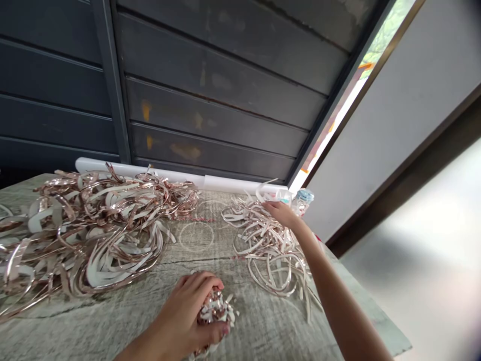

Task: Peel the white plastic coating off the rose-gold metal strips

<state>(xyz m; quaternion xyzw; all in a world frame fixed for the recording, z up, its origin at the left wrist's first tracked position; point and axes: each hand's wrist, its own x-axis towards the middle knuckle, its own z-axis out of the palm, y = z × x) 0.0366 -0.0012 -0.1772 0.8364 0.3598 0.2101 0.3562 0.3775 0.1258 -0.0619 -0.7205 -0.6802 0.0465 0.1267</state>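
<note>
My left hand (191, 313) curls around a small heap of cut foil bits (216, 308), rose-gold and white, near the front of the table. Thumb and fingers press on it from both sides. Farther back on the right, my right hand (281, 213) grips the far end of a loose bunch of foil strips (268, 233); its fingertips are partly hidden among them. Long ends of that bunch curl toward the front. On the left lies a larger tangled pile of the same strips (124, 215), away from both hands.
The grey wood-patterned tabletop (240, 311) has pale ring marks. A white roll (180, 178) lies along its back edge, against a dark slatted panel (218, 95). Behind my right hand stands a clear jar with a blue lid (304, 195). The table's right edge slants forward.
</note>
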